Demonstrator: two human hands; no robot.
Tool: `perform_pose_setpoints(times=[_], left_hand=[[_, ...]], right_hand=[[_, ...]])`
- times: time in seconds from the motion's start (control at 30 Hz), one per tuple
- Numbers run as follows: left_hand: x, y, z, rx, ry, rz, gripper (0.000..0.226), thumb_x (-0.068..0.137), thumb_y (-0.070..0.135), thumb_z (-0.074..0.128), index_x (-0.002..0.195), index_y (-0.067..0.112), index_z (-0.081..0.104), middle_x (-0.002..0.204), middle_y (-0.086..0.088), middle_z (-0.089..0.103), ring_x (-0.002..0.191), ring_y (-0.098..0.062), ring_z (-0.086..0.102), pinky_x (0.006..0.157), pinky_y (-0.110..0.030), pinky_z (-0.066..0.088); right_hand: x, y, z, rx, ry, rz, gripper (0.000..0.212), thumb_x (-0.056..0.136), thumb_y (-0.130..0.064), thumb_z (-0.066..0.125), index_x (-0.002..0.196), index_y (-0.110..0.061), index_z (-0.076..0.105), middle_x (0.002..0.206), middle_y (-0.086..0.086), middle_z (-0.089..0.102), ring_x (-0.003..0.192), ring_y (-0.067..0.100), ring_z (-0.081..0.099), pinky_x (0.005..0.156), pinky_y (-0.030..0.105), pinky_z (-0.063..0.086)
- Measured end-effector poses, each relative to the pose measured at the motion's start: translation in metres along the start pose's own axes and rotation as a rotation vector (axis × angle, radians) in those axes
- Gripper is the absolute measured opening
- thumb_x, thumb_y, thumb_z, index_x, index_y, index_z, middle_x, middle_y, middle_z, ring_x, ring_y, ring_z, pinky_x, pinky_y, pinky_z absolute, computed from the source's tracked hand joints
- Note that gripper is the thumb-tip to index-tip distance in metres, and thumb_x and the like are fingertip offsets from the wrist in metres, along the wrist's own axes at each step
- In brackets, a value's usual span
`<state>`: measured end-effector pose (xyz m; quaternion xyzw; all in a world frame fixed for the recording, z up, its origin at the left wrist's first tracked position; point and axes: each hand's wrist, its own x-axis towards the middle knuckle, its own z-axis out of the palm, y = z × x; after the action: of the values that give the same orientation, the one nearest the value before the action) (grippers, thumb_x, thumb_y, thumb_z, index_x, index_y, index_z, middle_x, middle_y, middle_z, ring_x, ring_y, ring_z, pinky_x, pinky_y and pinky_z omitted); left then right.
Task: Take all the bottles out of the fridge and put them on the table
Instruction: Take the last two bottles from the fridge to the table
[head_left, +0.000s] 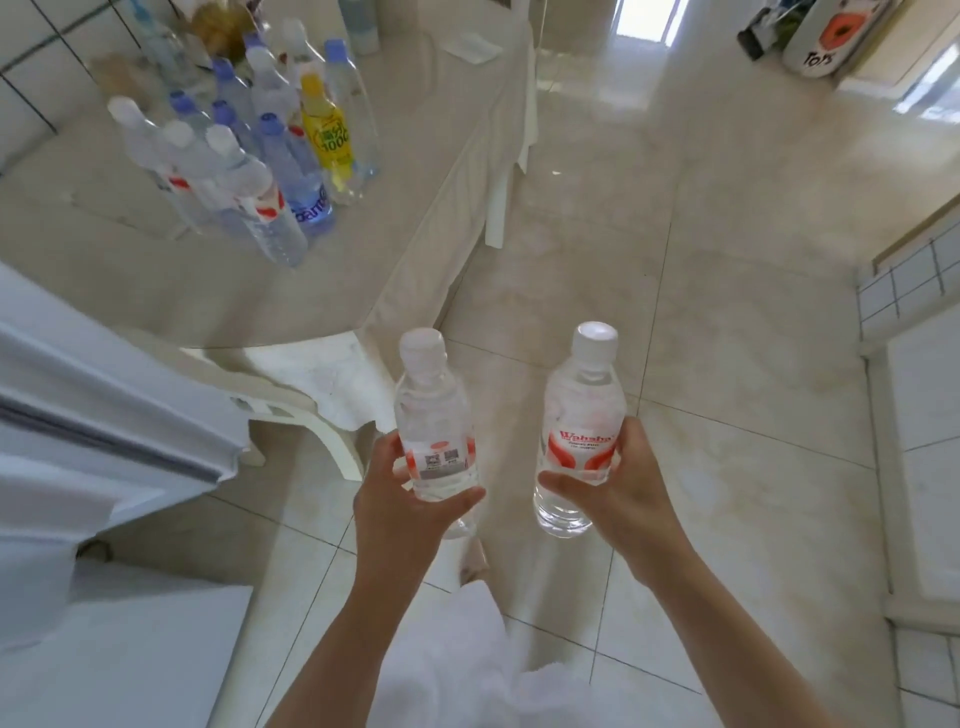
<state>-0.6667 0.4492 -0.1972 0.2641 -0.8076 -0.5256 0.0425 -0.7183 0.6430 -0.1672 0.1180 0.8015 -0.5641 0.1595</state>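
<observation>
A cluster of bottles — clear ones with blue or white caps and one yellow bottle — is seen standing on the table at upper left. A white chair stands between the table's near edge and the hands, and the fridge door juts in from the left. Two clear, white-capped bottles with red-and-white labels are held upright over the tiled floor: the left bottle is gripped by the left hand, the right bottle by the right hand — fingers curled round each.
</observation>
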Motion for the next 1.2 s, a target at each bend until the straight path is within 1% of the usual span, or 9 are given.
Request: perform_pose_setpoints(times=[0.1,0.23,0.3,0.43,0.63,0.77,0.93,1.1,1.2], left_hand=[[0.046,0.019,0.006,0.008,-0.008,0.018,0.077,0.047,0.028,0.095,0.11,0.03,0.05,0.093,0.022,0.064,0.082,0.008,0.064,0.067,-0.01,0.05],[0.097,0.044,0.016,-0.014,0.011,0.041,0.076,0.046,0.02,0.096,0.105,0.028,0.049,0.089,0.019,0.065,0.077,0.012,0.064,0.061,-0.005,0.047],[0.119,0.054,0.021,-0.005,0.032,0.041,0.076,0.045,0.023,0.096,0.104,0.03,0.048,0.092,0.018,0.066,0.079,0.008,0.065,0.067,-0.011,0.052],[0.163,0.073,0.035,-0.014,0.078,0.013,0.078,0.045,0.027,0.096,0.106,0.028,0.047,0.096,0.016,0.067,0.088,-0.006,0.067,0.079,-0.034,0.058],[0.226,0.105,0.072,-0.068,0.211,-0.026,0.079,0.048,0.024,0.095,0.107,0.033,0.044,0.094,0.021,0.063,0.089,-0.004,0.065,0.082,-0.037,0.057],[0.26,0.127,0.098,-0.112,0.329,-0.078,0.078,0.047,0.023,0.096,0.105,0.037,0.045,0.096,0.016,0.066,0.09,-0.01,0.067,0.08,-0.042,0.058],[0.295,0.156,0.129,-0.141,0.45,-0.111,0.079,0.049,0.016,0.095,0.1,0.046,0.042,0.098,0.017,0.064,0.091,-0.01,0.066,0.076,-0.025,0.055],[0.32,0.163,0.143,-0.134,0.545,-0.176,0.083,0.049,0.016,0.095,0.112,0.033,0.043,0.103,0.009,0.065,0.092,-0.013,0.064,0.073,-0.011,0.046],[0.338,0.164,0.14,-0.155,0.598,-0.225,0.082,0.048,0.016,0.095,0.109,0.035,0.045,0.095,0.017,0.065,0.087,-0.002,0.064,0.065,-0.006,0.044]], right_hand=[[0.041,-0.029,0.007,0.009,-0.021,-0.019,0.074,0.06,-0.012,0.089,0.118,-0.025,0.045,0.105,-0.011,0.062,0.096,0.008,0.063,0.092,0.037,0.053],[0.093,-0.056,0.011,0.031,-0.015,-0.043,0.074,0.058,-0.014,0.089,0.116,-0.028,0.045,0.104,-0.011,0.063,0.096,0.009,0.064,0.088,0.035,0.054],[0.116,-0.068,0.011,0.044,-0.021,-0.048,0.074,0.058,-0.014,0.089,0.115,-0.028,0.045,0.104,-0.011,0.064,0.095,0.009,0.065,0.086,0.033,0.054],[0.167,-0.091,0.008,0.067,-0.059,-0.068,0.072,0.058,-0.008,0.088,0.114,-0.024,0.046,0.105,-0.005,0.064,0.095,0.012,0.066,0.086,0.035,0.055],[0.258,-0.122,-0.001,-0.016,-0.172,-0.135,0.073,0.056,-0.009,0.09,0.112,-0.027,0.047,0.104,-0.006,0.066,0.095,0.014,0.066,0.09,0.045,0.054],[0.319,-0.147,-0.01,-0.12,-0.255,-0.194,0.077,0.054,-0.013,0.091,0.114,-0.026,0.045,0.105,-0.005,0.064,0.097,0.016,0.065,0.089,0.044,0.053],[0.396,-0.177,-0.015,-0.219,-0.375,-0.257,0.083,0.046,-0.014,0.094,0.114,-0.018,0.047,0.104,0.001,0.066,0.093,0.019,0.067,0.083,0.042,0.056],[0.442,-0.196,-0.004,-0.3,-0.489,-0.325,0.08,0.043,-0.024,0.093,0.108,-0.028,0.047,0.1,-0.009,0.066,0.092,0.014,0.066,0.082,0.043,0.056],[0.463,-0.21,0.012,-0.334,-0.556,-0.362,0.075,0.047,-0.019,0.093,0.101,-0.037,0.044,0.096,-0.014,0.064,0.093,0.013,0.065,0.082,0.039,0.055]])
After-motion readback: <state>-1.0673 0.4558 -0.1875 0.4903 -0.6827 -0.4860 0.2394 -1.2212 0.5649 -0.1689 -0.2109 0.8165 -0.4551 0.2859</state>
